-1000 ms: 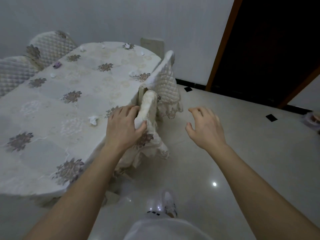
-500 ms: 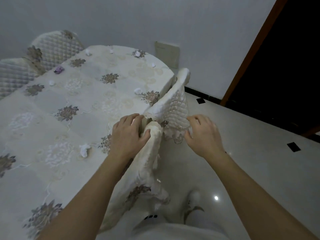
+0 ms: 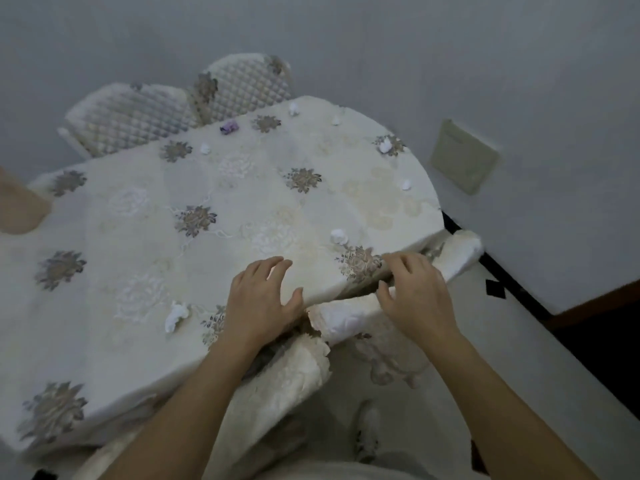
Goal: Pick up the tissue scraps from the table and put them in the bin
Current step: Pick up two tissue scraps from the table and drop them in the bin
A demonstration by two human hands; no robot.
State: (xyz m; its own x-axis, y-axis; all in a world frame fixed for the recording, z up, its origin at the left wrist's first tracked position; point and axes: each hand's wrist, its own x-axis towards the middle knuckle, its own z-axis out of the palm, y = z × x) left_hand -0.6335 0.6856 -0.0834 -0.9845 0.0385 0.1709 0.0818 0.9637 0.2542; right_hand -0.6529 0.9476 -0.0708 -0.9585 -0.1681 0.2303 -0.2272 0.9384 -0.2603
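Note:
Several white tissue scraps lie on the cream flowered tablecloth (image 3: 145, 244): one (image 3: 176, 315) left of my left hand, one (image 3: 338, 236) just beyond my right hand, and others (image 3: 406, 185) (image 3: 385, 146) (image 3: 205, 148) farther off. A purple scrap (image 3: 229, 126) sits near the far edge. My left hand (image 3: 263, 299) rests flat on the table's near edge, fingers apart, holding nothing. My right hand (image 3: 415, 292) lies with curved fingers on the top of a covered chair back (image 3: 346, 318) at the table edge. No bin is in view.
Two quilted chairs (image 3: 138, 116) (image 3: 246, 84) stand behind the table. Another chair back (image 3: 464, 247) pokes out at the right. A wall panel (image 3: 464, 157) and a dark doorway (image 3: 606, 341) are to the right. My shoe (image 3: 367, 431) is on the pale tiled floor.
My left hand let go of the chair back and moved onto the table edge. My right hand came down onto the chair back. The view swung left, over the table.

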